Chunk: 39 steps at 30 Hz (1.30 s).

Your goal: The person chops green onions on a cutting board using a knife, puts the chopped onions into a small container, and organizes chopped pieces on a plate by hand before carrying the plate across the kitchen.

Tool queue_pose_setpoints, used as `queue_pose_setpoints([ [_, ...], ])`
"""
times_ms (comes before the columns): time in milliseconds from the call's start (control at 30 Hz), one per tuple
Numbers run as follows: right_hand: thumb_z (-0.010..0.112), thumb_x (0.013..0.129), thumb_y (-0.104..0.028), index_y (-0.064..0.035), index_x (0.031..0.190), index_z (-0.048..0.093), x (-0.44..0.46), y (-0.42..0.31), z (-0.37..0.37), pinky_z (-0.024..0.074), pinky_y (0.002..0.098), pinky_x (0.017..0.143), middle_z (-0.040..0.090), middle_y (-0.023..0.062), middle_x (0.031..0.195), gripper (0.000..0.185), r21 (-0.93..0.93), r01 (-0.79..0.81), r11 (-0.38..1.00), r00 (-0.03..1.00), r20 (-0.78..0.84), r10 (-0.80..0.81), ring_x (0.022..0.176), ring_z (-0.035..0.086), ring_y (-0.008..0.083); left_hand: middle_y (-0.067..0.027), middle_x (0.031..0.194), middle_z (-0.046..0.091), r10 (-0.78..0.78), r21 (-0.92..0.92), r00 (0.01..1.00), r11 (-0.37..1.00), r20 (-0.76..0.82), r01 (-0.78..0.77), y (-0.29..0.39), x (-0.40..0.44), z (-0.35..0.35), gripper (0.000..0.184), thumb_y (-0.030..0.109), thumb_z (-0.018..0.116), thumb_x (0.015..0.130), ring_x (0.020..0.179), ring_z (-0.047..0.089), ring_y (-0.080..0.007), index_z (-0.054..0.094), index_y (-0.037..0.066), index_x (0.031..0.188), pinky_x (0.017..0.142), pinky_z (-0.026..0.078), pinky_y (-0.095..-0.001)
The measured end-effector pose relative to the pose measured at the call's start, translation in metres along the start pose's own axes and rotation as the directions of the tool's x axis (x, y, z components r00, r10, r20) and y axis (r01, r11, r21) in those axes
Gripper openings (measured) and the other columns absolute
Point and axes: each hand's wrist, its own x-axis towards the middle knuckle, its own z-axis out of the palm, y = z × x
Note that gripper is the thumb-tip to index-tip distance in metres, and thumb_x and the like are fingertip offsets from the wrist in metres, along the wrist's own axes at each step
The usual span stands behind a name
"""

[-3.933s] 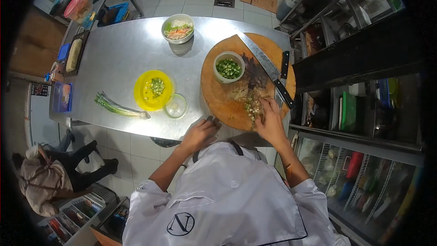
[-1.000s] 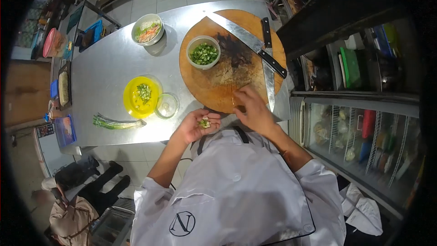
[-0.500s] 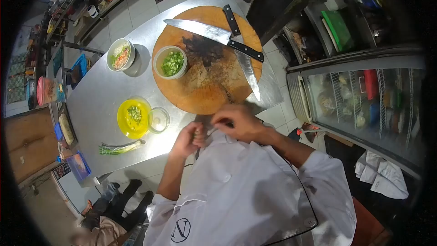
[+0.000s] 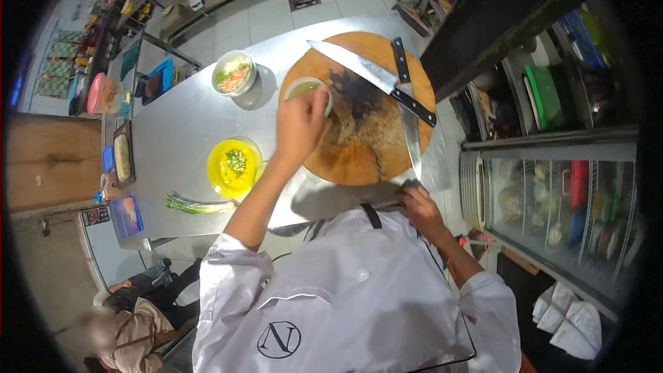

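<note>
My left hand (image 4: 302, 123) is over a white tub (image 4: 327, 106) on the round wooden chopping board (image 4: 338, 164). Its fingers curl down into the tub and cover the chopped green onion inside; what they hold, if anything, is hidden. My right hand (image 4: 423, 208) rests at the steel table's front edge, fingers loosely bent and nothing visible in them, close to a small dark patch. Two black-handled knives lie on the board: one large knife (image 4: 356, 63) across the other knife (image 4: 410, 138). A yellow bowl (image 4: 219, 178) holds chopped green onion in liquid.
A bowl of shredded vegetables (image 4: 233, 74) stands on the steel table (image 4: 166, 117). Whole green onions (image 4: 200, 204) lie near the front edge, left of my forearm. A glass-door fridge (image 4: 552, 200) is at the right. Another person (image 4: 138, 328) is at the lower left.
My left hand has moved from in front of my chest up to the tub. My right hand has dropped away to the right, by the table edge. The camera view has shifted.
</note>
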Motion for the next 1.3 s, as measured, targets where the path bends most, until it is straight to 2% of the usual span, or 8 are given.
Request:
queue_pose_setpoints([
  [200,0.068,0.085,0.004,-0.0024,0.107,0.071,-0.008,0.005,0.011,0.0586,0.0467,0.091,0.067,0.012,0.108,0.023,-0.066,-0.054,0.996,0.99,0.126,0.062,0.107,0.067,0.0352,-0.0166,0.084,0.073,0.172,0.413,0.983,0.901,-0.059,-0.133,-0.022,0.013,0.037,0.028,0.026,0.069,0.107,0.081,0.072,-0.041,0.074,0.003,0.091,0.074,0.056,-0.0544],
  [400,0.078,0.085,0.004,-0.0021,0.102,0.076,0.0,-0.015,-0.003,0.0597,0.0409,0.088,0.074,0.0122,0.1,0.019,0.308,-0.275,0.911,0.96,0.146,0.24,0.097,0.073,0.0366,-0.0188,0.113,0.076,0.362,0.197,0.913,0.925,-0.188,-0.326,-0.024,-0.003,0.013,0.02,0.009,0.074,0.097,0.113,0.069,-0.0411,0.075,0.001,0.115,0.1,0.053,-0.0528],
  [533,0.079,0.09,0.002,-0.0039,0.1,0.083,0.042,-0.062,-0.034,0.0604,0.0377,0.086,0.078,0.0121,0.094,0.012,0.367,-0.37,0.854,0.924,0.047,0.38,0.084,0.076,0.0228,-0.0177,0.123,0.075,0.337,0.184,0.916,0.936,-0.219,-0.3,-0.006,-0.023,-0.019,0.034,0.006,0.072,0.097,0.117,0.067,-0.0423,0.069,0.001,0.13,0.102,0.054,-0.0501],
  [667,0.081,0.089,0.005,-0.001,0.102,0.083,0.104,-0.079,-0.058,0.0585,0.0306,0.078,0.078,0.0115,0.094,0.015,0.227,-0.134,0.965,0.982,-0.103,0.16,0.082,0.074,0.0187,-0.0148,0.113,0.076,0.103,-0.05,0.947,0.991,-0.303,-0.124,-0.021,-0.062,-0.033,0.028,0.005,0.07,0.101,0.105,0.073,-0.0349,0.069,0.0,0.129,0.092,0.057,-0.0438],
  [733,0.081,0.089,0.006,-0.0002,0.101,0.083,0.153,-0.113,-0.07,0.0581,0.0312,0.077,0.078,0.0118,0.094,0.014,0.203,-0.081,0.976,0.979,-0.166,0.116,0.082,0.074,0.0198,-0.0126,0.096,0.076,-0.251,-0.357,0.929,0.923,-0.272,0.144,-0.042,-0.09,-0.036,0.022,0.005,0.068,0.103,0.084,0.073,-0.0268,0.069,-0.001,0.124,0.078,0.058,-0.0378],
  [867,0.077,0.09,0.008,0.0003,0.106,0.08,0.232,-0.142,-0.061,0.057,0.0343,0.077,0.077,0.0138,0.098,0.018,0.108,0.167,0.98,0.938,-0.323,-0.125,0.082,0.075,0.0247,-0.0062,0.088,0.072,-0.733,-0.78,0.672,0.482,-0.108,0.4,-0.137,-0.167,-0.019,0.008,0.009,0.066,0.107,0.069,0.064,-0.0122,0.068,0.003,0.111,0.062,0.053,-0.0295],
  [1033,0.072,0.091,0.01,-0.0009,0.115,0.077,0.282,-0.131,-0.029,0.0574,0.0371,0.081,0.075,0.0167,0.103,0.027,0.083,0.203,0.976,0.943,-0.285,-0.172,0.088,0.075,0.0287,-0.0154,0.1,0.068,-0.994,-0.908,0.108,0.042,0.004,0.416,-0.177,-0.224,-0.032,0.033,0.02,0.073,0.105,0.07,0.068,-0.0212,0.051,0.003,0.122,0.055,0.057,-0.0343],
  [1300,0.071,0.096,0.006,0.0003,0.116,0.075,0.256,-0.146,-0.035,0.0571,0.0379,0.083,0.075,0.0145,0.1,0.021,0.14,0.171,0.975,0.972,-0.186,-0.143,0.091,0.074,0.0266,-0.0245,0.102,0.07,-0.999,-0.938,0.023,-0.012,0.022,0.346,-0.198,-0.225,-0.03,0.04,0.021,0.071,0.106,0.066,0.076,-0.0331,0.046,-0.007,0.12,0.049,0.063,-0.0399],
])
